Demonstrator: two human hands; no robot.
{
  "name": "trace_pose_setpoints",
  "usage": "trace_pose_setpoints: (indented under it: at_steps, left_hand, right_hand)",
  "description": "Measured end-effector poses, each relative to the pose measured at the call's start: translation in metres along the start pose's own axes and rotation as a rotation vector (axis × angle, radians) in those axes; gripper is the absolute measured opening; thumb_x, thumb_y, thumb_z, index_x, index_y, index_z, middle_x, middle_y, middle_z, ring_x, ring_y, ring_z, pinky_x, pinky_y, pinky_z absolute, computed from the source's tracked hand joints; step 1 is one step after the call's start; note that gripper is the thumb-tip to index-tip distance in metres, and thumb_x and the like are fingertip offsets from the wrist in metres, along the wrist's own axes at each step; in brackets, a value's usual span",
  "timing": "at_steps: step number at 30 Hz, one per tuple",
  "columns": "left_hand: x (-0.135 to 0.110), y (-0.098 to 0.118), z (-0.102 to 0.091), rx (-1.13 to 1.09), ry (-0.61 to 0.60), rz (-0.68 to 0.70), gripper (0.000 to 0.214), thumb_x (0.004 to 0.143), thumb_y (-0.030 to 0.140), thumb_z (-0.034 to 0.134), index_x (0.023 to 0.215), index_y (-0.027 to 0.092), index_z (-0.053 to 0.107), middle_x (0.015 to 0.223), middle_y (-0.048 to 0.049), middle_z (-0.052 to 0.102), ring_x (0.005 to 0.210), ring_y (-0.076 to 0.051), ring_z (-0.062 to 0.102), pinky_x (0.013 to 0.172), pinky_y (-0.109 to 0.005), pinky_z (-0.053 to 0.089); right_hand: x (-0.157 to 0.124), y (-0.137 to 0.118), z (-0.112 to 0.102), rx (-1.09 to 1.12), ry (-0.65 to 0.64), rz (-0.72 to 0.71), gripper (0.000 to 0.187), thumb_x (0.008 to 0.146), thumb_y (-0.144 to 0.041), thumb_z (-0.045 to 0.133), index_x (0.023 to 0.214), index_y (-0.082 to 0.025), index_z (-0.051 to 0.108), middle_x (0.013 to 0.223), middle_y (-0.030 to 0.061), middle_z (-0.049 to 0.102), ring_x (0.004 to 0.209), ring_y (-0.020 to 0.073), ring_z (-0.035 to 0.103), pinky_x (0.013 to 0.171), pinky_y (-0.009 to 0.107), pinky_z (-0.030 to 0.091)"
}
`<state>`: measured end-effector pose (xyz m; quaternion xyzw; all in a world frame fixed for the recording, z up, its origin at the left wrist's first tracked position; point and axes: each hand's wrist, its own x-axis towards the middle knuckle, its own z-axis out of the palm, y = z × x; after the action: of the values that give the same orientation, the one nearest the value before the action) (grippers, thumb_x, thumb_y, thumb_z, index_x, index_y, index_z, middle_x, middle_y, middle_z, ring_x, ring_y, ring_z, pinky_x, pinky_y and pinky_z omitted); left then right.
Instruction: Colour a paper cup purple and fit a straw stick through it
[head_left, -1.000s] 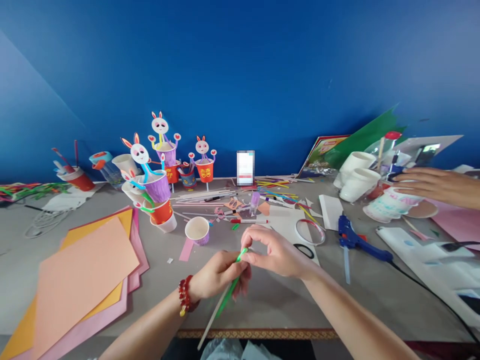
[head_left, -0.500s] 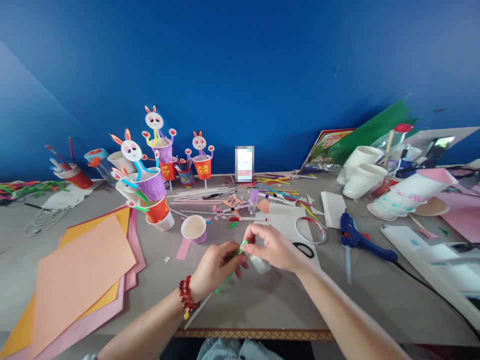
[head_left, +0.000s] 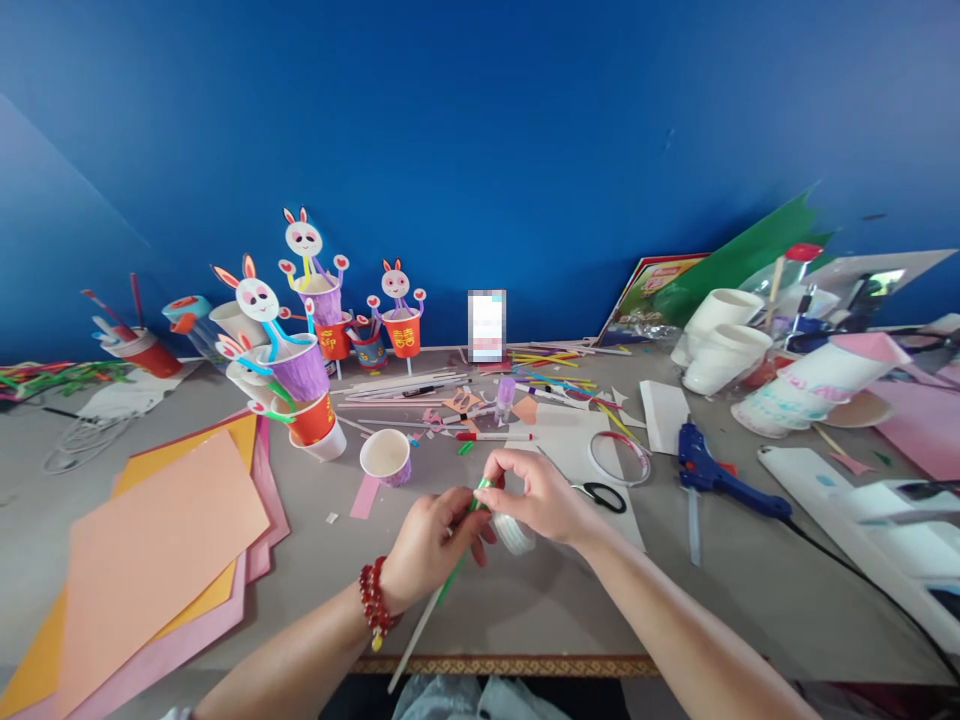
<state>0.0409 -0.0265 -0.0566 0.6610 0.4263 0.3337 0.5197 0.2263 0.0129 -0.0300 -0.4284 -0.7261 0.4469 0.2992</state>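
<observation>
My left hand (head_left: 435, 540), with a red bead bracelet at the wrist, is closed around a thin green strip (head_left: 451, 580) and a pale thin stick (head_left: 414, 640). The stick slants down past the table's front edge. At the upper end of the green strip, my right hand (head_left: 536, 497) pinches with thumb and forefinger. A whitish roll of what looks like clear tape (head_left: 513, 534) hangs under my right fingers; how it is held is hidden. Black-handled scissors (head_left: 604, 498) lie on white paper just right of my right hand. A purple paper cup (head_left: 386, 458) stands beyond my left hand.
Rabbit figures in stacked cups (head_left: 289, 375) stand at the left behind layered coloured paper (head_left: 165, 540). A blue glue gun (head_left: 731, 485) with its cord lies right, near a tape ring (head_left: 619, 458). Pens and strips (head_left: 442, 385) litter the back. White cups (head_left: 726, 355) stand back right.
The pale stick has swung lower and now reaches past the table edge. Both hands and the tape roll have shifted slightly left, still holding the green strip. The scissors' handle shows more.
</observation>
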Motion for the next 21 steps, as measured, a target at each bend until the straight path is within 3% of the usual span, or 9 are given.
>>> trace_pose_setpoints:
  at_steps: [4, 10, 16, 21]
  left_hand:
    - [-0.001, -0.004, 0.003, -0.226, -0.043, -0.019, 0.032, 0.095, 0.046, 0.052, 0.083, 0.017, 0.054, 0.074, -0.0078, 0.075, 0.049, -0.016, 0.068, 0.045, -0.021, 0.047]
    - [0.001, -0.011, 0.007, -0.233, 0.011, -0.026, 0.034, 0.093, 0.048, 0.054, 0.081, 0.016, 0.054, 0.073, -0.0077, 0.074, 0.050, -0.016, 0.068, 0.046, -0.021, 0.047]
    - [0.001, -0.008, 0.007, -0.408, 0.001, -0.085, 0.038, 0.090, 0.052, 0.058, 0.087, 0.015, 0.053, 0.071, -0.0081, 0.074, 0.048, -0.016, 0.067, 0.047, -0.023, 0.047]
    - [0.001, -0.007, 0.008, -0.457, -0.020, -0.116, 0.039, 0.088, 0.054, 0.060, 0.088, 0.015, 0.053, 0.069, -0.0068, 0.072, 0.048, -0.016, 0.066, 0.049, -0.023, 0.047]
  right_hand:
    - [0.002, 0.003, 0.000, 0.195, -0.055, 0.014, 0.021, 0.082, -0.035, 0.068, 0.073, -0.019, 0.058, 0.071, -0.0022, 0.058, 0.071, 0.0142, 0.053, 0.069, 0.026, 0.041]
    - [0.003, 0.006, 0.005, 0.135, 0.048, -0.018, 0.025, 0.084, -0.034, 0.068, 0.068, -0.019, 0.055, 0.067, -0.0029, 0.055, 0.067, 0.0132, 0.051, 0.067, 0.026, 0.040]
    - [0.004, 0.004, 0.001, 0.382, -0.135, 0.104, 0.025, 0.087, -0.043, 0.064, 0.080, -0.019, 0.059, 0.073, -0.0012, 0.057, 0.068, 0.0128, 0.052, 0.063, 0.025, 0.041]
    - [0.004, 0.006, 0.001, 0.233, -0.069, 0.037, 0.015, 0.084, -0.031, 0.067, 0.078, -0.018, 0.061, 0.072, -0.0014, 0.060, 0.070, 0.0134, 0.053, 0.067, 0.026, 0.041]
